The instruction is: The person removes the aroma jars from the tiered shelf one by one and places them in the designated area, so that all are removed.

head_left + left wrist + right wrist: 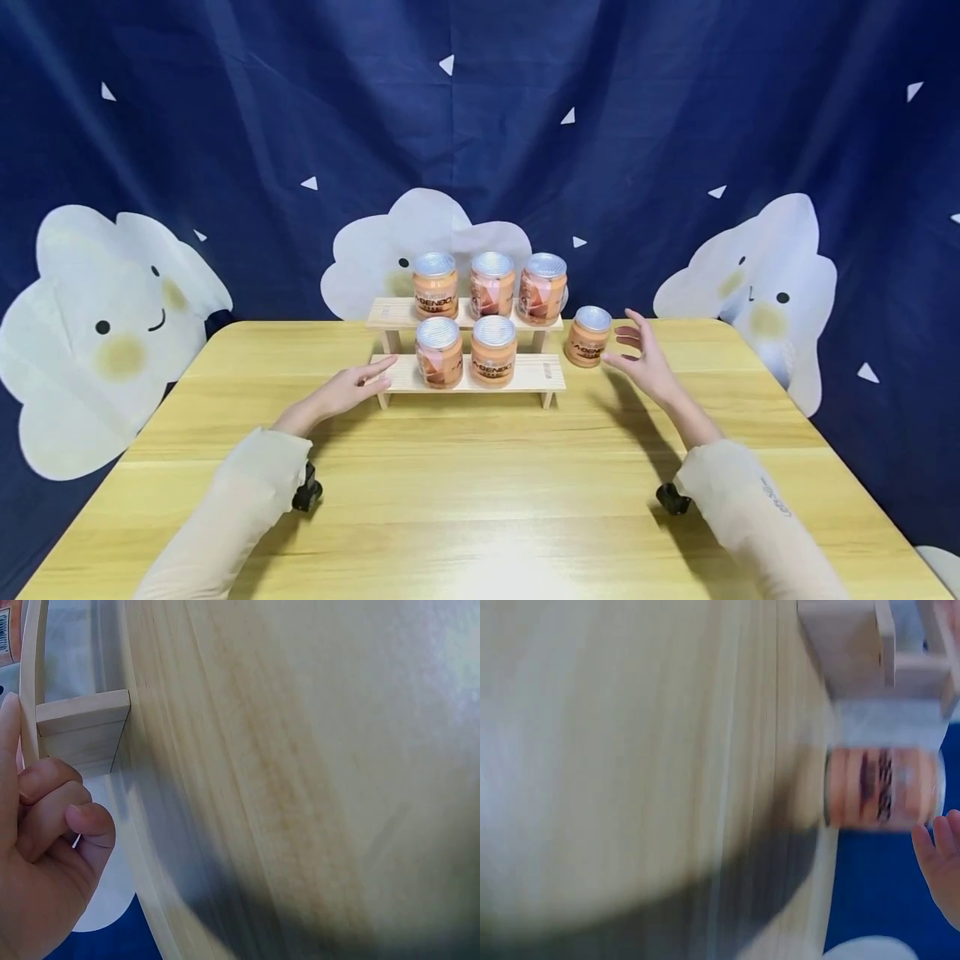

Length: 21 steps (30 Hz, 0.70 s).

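Observation:
My left hand (347, 392) holds the left end of the lower step of a two-step wooden display stand (536, 372). In the left wrist view its forefinger lies along the board's upper side and the other fingers (56, 795) are curled at the board's end. Right of the stand, a clear jar with orange contents and a silver lid (588, 337) stands upright on the table. Beside that jar is my right hand (647, 360), fingers spread and loosely bent, thumb low near its side. In the right wrist view fingertips (922, 838) are close to the jar's lid end.
Three matching jars (491, 285) stand on the upper step, and two more jars (493, 352) on the lower one. The wooden table (480, 475) ends just behind the stand, where a dark blue curtain (480, 125) with white clouds hangs.

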Available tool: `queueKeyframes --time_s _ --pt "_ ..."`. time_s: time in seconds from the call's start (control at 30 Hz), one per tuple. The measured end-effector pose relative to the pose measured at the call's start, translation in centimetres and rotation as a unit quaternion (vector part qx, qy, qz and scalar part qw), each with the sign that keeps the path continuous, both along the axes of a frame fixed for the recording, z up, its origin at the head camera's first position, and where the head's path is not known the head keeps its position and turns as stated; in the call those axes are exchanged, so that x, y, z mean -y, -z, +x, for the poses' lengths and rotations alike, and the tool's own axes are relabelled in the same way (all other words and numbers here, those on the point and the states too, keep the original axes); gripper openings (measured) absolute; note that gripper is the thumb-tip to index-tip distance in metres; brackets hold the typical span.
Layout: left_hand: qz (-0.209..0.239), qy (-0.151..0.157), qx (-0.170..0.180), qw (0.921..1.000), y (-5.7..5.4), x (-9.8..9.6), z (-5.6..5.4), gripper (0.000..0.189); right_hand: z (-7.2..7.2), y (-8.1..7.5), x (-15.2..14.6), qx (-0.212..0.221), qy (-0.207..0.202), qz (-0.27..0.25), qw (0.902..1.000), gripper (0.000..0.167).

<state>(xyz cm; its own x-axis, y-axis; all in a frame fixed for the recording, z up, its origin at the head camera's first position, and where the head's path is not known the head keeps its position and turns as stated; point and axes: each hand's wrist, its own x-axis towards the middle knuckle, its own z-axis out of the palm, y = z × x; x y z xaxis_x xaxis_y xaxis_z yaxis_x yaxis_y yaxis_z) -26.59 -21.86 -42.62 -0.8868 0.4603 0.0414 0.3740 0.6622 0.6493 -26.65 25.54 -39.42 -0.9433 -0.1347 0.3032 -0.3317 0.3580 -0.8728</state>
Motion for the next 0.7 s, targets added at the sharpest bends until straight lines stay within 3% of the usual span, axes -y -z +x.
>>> queueKeyframes --time_s 0.27,0.7 --pt "0.001 0.002 0.008 1.0 -0.3 -0.1 0.0 0.054 1.1 0.0 3.8 -0.025 -0.063 -0.024 0.9974 0.076" --pt "0.003 0.004 0.004 1.0 -0.2 0.0 0.1 0.053 1.6 -0.6 10.6 0.005 -0.15 -0.053 0.9872 0.079"
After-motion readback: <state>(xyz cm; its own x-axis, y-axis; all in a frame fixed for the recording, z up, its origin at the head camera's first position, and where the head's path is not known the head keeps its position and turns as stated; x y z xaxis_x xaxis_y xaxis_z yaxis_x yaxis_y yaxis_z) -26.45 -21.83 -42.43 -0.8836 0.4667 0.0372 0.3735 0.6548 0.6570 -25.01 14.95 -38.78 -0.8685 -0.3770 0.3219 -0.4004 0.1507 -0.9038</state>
